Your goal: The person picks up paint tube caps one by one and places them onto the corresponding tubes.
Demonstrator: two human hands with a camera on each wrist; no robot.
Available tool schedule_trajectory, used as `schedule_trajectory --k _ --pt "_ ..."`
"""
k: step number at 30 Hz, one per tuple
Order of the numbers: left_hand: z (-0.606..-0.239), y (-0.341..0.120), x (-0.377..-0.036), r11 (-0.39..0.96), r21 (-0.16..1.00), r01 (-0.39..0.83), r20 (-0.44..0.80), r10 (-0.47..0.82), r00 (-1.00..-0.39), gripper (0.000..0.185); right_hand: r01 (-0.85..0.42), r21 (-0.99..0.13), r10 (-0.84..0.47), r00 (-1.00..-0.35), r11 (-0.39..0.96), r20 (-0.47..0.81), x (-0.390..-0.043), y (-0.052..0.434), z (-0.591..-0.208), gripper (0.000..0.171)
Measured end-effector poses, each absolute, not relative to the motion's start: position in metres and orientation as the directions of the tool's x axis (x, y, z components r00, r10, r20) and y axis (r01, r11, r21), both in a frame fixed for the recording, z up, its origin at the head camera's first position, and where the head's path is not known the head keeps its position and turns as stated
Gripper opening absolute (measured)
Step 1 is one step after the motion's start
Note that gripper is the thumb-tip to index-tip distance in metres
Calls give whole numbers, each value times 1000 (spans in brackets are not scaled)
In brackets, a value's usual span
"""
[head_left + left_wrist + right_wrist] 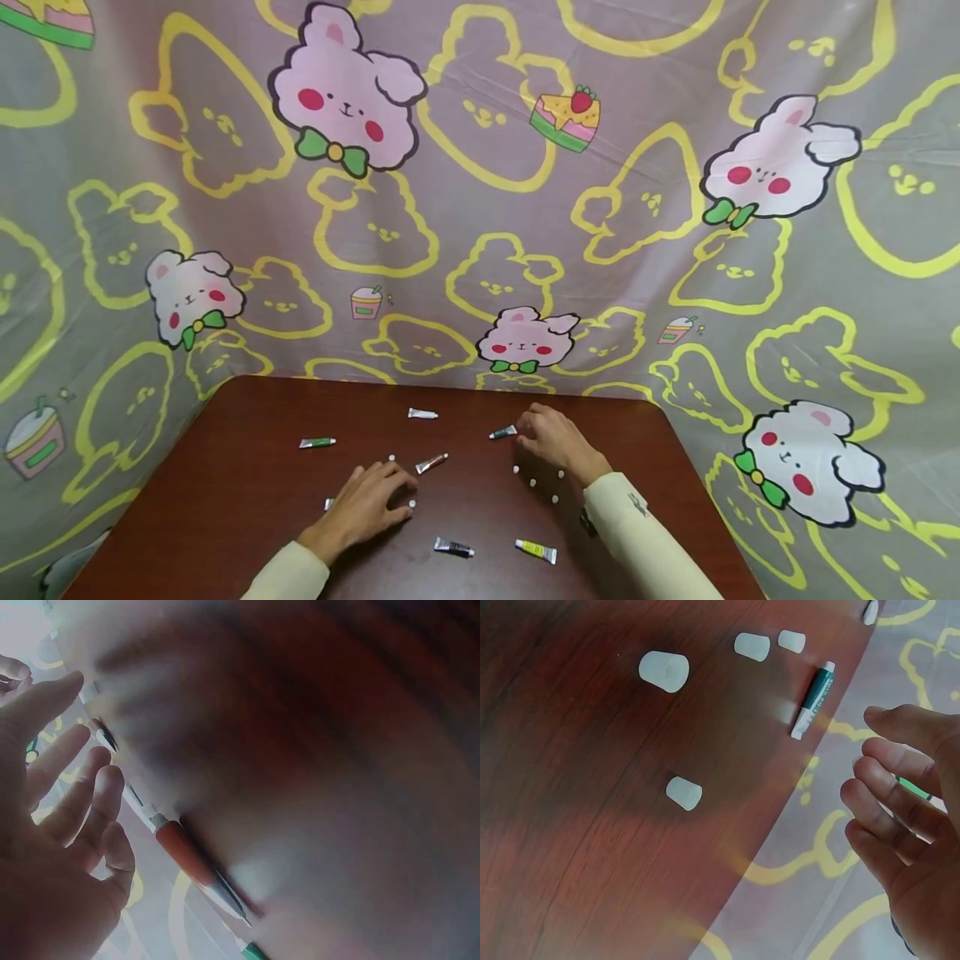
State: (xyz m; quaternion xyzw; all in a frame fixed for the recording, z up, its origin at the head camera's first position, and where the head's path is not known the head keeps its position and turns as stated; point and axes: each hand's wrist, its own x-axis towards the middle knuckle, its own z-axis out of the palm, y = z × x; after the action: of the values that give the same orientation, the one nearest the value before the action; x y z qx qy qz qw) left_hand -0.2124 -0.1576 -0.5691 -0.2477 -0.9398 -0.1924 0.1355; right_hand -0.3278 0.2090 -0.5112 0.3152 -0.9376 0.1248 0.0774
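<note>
I'm looking over a reddish-brown table (247, 450), with a cloth (487, 192) of cartoon heads hanging behind it and down both sides. My left hand (363, 504) hovers with loosely bent, released fingers near the brown tube (431, 463); my right hand (555, 442), also relaxed and grasping nothing, is beside the teal tube (502, 432). From the head those right fingertips seem almost to meet the teal tube, but the right wrist view shows a gap, and turns the white dots nearby into four tapered caps (664, 671). Only the head view shows the black tube (454, 547) and yellow tube (536, 551) nearer me. The white tube (423, 414) lies close to the far edge, the green tube (318, 443) towards the left one. I have room between the brown and black tubes; the caps crowd the space by my right sleeve (648, 533).
</note>
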Motion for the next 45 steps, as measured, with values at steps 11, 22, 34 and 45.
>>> schedule_trajectory --k 11,22,34,45 --pt "-573 -163 -214 811 283 513 370 401 -838 28 -625 -159 -593 -778 764 207 -343 197 -520 15" --pt "-572 -164 -214 782 303 544 351 439 -827 27 -637 -142 -620 -771 758 145 -355 184 -530 18" --pt "-576 -164 -214 735 293 612 379 498 -780 15 -648 -132 -646 -761 750 60 -358 170 -532 18" --pt "-574 -162 -214 733 271 624 369 520 -771 13 -648 -77 -648 -761 758 32 -359 168 -535 17"
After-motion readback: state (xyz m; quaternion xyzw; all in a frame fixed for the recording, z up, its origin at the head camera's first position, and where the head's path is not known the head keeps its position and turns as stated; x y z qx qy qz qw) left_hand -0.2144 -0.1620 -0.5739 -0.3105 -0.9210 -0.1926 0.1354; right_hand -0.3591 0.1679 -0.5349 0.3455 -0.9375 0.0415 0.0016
